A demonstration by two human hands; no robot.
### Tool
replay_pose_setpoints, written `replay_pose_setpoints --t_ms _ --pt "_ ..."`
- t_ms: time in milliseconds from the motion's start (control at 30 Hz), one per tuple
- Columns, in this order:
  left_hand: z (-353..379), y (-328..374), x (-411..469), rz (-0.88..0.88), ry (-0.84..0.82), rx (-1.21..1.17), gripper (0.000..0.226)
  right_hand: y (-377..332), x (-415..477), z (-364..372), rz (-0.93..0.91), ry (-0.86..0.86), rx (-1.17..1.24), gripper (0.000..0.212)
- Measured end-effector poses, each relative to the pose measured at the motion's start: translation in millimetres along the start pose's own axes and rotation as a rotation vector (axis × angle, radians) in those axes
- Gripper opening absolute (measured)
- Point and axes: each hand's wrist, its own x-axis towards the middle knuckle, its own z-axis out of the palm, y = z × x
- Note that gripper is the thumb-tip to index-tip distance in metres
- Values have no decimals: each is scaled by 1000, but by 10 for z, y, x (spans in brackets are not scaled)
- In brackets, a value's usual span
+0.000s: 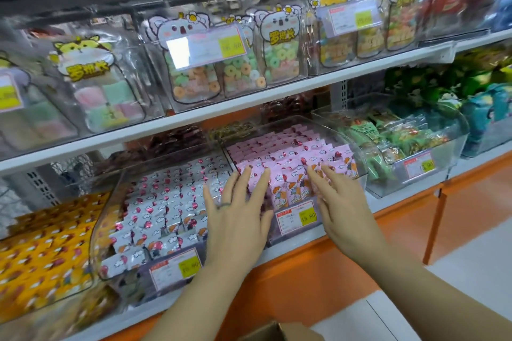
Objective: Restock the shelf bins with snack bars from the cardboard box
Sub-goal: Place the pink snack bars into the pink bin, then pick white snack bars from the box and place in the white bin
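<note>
I am levelling, I judge, pink-wrapped snack bars (288, 155) inside the clear plastic bin (343, 135) with left hand (235, 219) and right hand (340, 207) flat, gripping nothing; next calls for reaching the brown cardboard box (279, 332) below it.

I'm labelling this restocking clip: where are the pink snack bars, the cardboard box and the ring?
pink snack bars (279, 147): head view, a wrapper mid-bin.
cardboard box (299, 333): head view, its brown top flap.
ring (224, 205): head view, the band, on the left hand (238, 230).
</note>
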Motion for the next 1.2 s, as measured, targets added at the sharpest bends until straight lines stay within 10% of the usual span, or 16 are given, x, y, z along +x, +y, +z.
replay_pose_setpoints --t_ms 400,700,1067,1200 --pt "-183 -718 -1952 -346 -90 -407 35 -1165 -1244 575 209 -313 418 44" --pt "302 -1318 -3188 -754 -315 -360 41 -1268 -2101 1448 374 -707 317 47" --pt "888 -1245 -3500 -677 -558 -340 74 -652 -2605 2465 514 -1187 46 57" --pt "988 -1241 -3590 -813 -523 -362 47 -762 -2607 2595 522 -1275 41 61"
